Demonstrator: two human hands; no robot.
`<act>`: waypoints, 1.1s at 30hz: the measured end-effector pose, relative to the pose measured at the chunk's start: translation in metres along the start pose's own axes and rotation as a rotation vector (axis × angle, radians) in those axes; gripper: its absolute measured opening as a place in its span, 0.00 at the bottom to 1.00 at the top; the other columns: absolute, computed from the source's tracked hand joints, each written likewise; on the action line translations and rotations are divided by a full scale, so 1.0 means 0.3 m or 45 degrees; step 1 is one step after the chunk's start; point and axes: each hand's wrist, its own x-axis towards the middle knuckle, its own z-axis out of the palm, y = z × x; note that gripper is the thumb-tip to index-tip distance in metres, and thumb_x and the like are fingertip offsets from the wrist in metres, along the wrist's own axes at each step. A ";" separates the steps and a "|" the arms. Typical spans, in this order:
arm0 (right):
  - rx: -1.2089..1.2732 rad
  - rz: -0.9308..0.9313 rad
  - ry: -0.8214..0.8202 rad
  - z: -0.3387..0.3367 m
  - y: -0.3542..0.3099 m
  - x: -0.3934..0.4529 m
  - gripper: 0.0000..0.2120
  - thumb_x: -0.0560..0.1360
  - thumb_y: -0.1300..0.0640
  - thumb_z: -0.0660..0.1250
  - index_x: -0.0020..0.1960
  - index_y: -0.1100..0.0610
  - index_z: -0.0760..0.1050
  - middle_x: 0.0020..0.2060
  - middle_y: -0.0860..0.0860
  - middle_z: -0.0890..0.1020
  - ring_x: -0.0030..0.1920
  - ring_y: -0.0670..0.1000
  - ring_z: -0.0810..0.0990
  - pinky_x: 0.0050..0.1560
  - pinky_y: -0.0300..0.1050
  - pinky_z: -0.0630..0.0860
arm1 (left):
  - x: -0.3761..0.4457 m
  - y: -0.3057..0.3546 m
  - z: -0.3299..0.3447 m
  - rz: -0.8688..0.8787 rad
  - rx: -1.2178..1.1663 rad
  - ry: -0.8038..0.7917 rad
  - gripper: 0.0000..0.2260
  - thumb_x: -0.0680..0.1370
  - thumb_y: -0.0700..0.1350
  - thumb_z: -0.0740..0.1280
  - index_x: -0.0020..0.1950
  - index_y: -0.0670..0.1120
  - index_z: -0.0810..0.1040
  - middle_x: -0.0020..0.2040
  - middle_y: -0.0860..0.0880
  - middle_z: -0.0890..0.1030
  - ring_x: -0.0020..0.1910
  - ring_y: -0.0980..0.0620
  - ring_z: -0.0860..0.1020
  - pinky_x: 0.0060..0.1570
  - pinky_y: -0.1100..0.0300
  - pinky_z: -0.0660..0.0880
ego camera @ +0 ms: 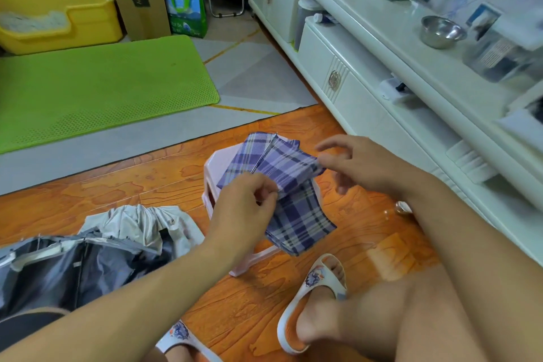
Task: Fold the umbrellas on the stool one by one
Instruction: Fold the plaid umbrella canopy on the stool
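both hands work over the pale pink plastic stool: left hand pinches the purple plaid fabric umbrella, right hand nips its edge, other fingers loose.

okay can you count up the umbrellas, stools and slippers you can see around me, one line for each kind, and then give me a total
Umbrellas: 2 (purple plaid umbrella, held by both hands over the stool; grey umbrella on the floor)
Stools: 1 (pink stool)
Slippers: 2 (right slipper; left slipper)
Total: 5

Two umbrellas, one stool, two hands, two slippers.
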 end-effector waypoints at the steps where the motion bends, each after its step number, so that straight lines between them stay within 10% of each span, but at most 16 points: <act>1: 0.138 0.149 -0.062 0.007 0.015 -0.019 0.18 0.79 0.41 0.67 0.66 0.47 0.73 0.39 0.53 0.85 0.36 0.54 0.86 0.39 0.51 0.84 | -0.011 0.000 0.018 0.054 0.056 -0.021 0.08 0.78 0.41 0.70 0.45 0.55 0.80 0.42 0.57 0.78 0.43 0.59 0.76 0.42 0.64 0.74; 4: 0.281 0.410 -0.109 0.062 0.067 -0.037 0.24 0.79 0.38 0.65 0.70 0.48 0.68 0.50 0.58 0.85 0.41 0.58 0.88 0.39 0.51 0.83 | -0.036 -0.013 0.069 0.212 0.195 -0.089 0.05 0.79 0.42 0.70 0.49 0.53 0.80 0.46 0.57 0.76 0.44 0.59 0.75 0.43 0.64 0.74; 10: 0.185 0.682 0.064 0.144 0.213 -0.013 0.26 0.80 0.66 0.66 0.74 0.54 0.63 0.45 0.59 0.85 0.35 0.53 0.83 0.45 0.53 0.85 | -0.078 -0.076 0.144 0.383 0.471 -0.610 0.09 0.79 0.44 0.67 0.58 0.51 0.81 0.53 0.53 0.80 0.52 0.53 0.78 0.50 0.55 0.77; 17: -0.852 0.578 -0.058 0.236 0.285 0.011 0.29 0.77 0.58 0.67 0.75 0.57 0.60 0.55 0.55 0.77 0.50 0.56 0.80 0.42 0.49 0.78 | 0.027 -0.162 0.062 -0.428 0.288 -0.410 0.03 0.78 0.44 0.66 0.48 0.50 0.79 0.46 0.52 0.83 0.44 0.53 0.80 0.43 0.57 0.77; 21: -0.753 0.529 0.060 0.202 0.206 0.117 0.27 0.79 0.59 0.64 0.76 0.57 0.62 0.71 0.59 0.67 0.64 0.61 0.75 0.59 0.52 0.77 | 0.095 -0.250 0.001 -0.744 0.171 -0.164 0.21 0.71 0.52 0.73 0.60 0.45 0.72 0.56 0.45 0.76 0.55 0.41 0.77 0.55 0.45 0.77; 27: -0.711 0.155 0.375 0.121 0.094 0.222 0.13 0.78 0.64 0.61 0.57 0.53 0.79 0.61 0.54 0.76 0.51 0.54 0.76 0.46 0.47 0.73 | 0.098 -0.313 0.012 -0.877 0.087 -0.313 0.26 0.78 0.54 0.67 0.71 0.43 0.66 0.61 0.43 0.75 0.60 0.39 0.76 0.57 0.50 0.76; 30: -0.583 -0.120 -0.133 0.183 0.000 0.227 0.07 0.81 0.57 0.63 0.53 0.50 0.79 0.51 0.47 0.80 0.46 0.45 0.78 0.41 0.40 0.72 | 0.108 -0.321 0.021 -0.766 0.210 -0.392 0.18 0.79 0.50 0.71 0.64 0.44 0.74 0.57 0.45 0.80 0.57 0.42 0.78 0.55 0.52 0.75; 33: -0.700 -0.019 -0.794 0.280 0.003 0.211 0.15 0.84 0.48 0.62 0.68 0.50 0.73 0.63 0.47 0.78 0.53 0.47 0.79 0.47 0.40 0.76 | 0.109 -0.348 0.020 -0.698 0.195 -0.383 0.15 0.77 0.49 0.74 0.61 0.46 0.77 0.54 0.47 0.81 0.53 0.46 0.78 0.48 0.57 0.72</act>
